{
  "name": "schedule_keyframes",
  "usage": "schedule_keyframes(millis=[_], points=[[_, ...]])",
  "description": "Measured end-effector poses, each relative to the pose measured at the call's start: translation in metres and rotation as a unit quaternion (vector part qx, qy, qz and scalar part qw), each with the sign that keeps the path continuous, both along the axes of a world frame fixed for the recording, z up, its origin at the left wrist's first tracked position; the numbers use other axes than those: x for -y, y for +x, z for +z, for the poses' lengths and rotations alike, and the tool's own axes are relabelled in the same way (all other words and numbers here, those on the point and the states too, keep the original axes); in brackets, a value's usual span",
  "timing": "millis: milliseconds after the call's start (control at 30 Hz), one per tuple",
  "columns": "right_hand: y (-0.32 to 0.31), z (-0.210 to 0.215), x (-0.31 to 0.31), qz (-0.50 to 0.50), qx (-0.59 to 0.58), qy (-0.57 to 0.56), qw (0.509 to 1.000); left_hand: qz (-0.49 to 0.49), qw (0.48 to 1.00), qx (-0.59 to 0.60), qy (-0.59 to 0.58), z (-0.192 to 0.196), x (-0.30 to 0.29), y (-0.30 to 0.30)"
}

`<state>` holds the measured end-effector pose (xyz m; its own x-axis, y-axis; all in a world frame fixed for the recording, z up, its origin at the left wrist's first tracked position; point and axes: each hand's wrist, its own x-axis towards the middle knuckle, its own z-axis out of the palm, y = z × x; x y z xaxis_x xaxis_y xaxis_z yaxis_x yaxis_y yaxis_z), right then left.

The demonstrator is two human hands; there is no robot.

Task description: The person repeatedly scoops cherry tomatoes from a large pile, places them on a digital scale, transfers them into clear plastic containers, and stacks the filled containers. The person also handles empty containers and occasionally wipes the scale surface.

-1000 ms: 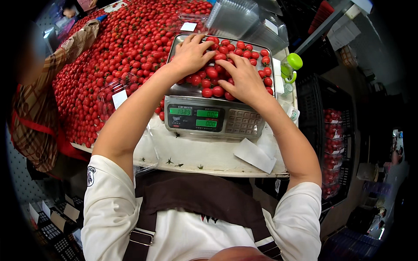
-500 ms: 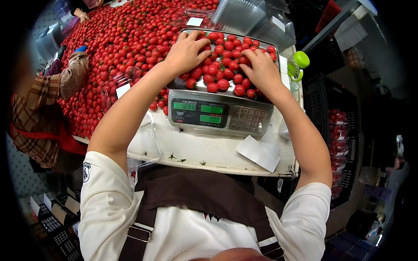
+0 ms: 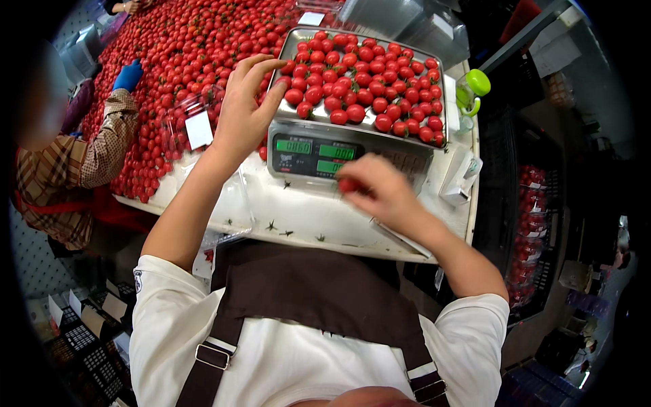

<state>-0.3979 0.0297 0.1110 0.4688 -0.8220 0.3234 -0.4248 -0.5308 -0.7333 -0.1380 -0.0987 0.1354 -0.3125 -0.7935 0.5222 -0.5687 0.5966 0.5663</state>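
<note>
Pinching one tomato (image 3: 348,184) off pan, right hand (image 3: 380,193) sat low before scale (image 3: 325,152). Left hand (image 3: 245,112) hovered spread beside tomatoes (image 3: 366,88) on pan. Best shift single fruits, watch readout settle, keep fingers off pan.

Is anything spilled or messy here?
Nothing looks spilled. The tomatoes sit inside the scale pan, and the big pile stays on the table. The right hand holds one tomato off the pan; the left hand rests at the pan's edge.
</note>
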Motion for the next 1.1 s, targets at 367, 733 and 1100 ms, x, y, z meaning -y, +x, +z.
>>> schedule_keyframes(millis=[367,733,1100], points=[[0.026,-0.086,-0.054,0.086,-0.24,-0.035,0.966,0.026,0.999,0.015,-0.019,-0.005,-0.029,0.041],[0.016,-0.05,-0.057,-0.095,-0.123,-0.066,0.986,-0.056,0.972,0.21,-0.094,-0.019,0.0,-0.03],[0.01,-0.065,-0.074,-0.115,-0.058,-0.035,0.991,0.01,0.969,0.239,-0.06,-0.044,0.015,-0.056]])
